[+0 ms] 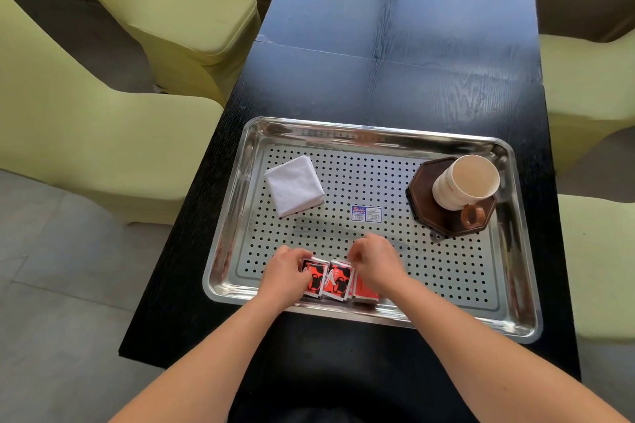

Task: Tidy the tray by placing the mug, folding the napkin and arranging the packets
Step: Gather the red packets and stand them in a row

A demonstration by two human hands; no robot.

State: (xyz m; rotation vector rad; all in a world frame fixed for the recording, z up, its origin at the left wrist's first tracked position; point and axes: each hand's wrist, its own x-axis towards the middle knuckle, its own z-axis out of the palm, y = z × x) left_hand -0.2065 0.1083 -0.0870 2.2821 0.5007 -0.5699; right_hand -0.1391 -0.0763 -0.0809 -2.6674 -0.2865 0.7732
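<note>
A perforated steel tray [446, 271] lies on the dark table. Red and black packets [338, 280] stand in a row at the tray's near edge. My left hand [287, 276] pinches the leftmost packet with curled fingers. My right hand [374, 261] curls its fingers over the right end of the row and hides part of it. A folded white napkin [294, 185] lies at the tray's back left. A cream mug [464, 182] with a brown handle stands upright on a dark octagonal coaster [426, 216] at the back right.
A small blue label [366, 213] is stuck on the tray's middle. The black table [395, 55] runs away from me. Yellow-green covered chairs [113, 134] stand along both sides, close to the table's edges. Grey tiled floor lies at the left.
</note>
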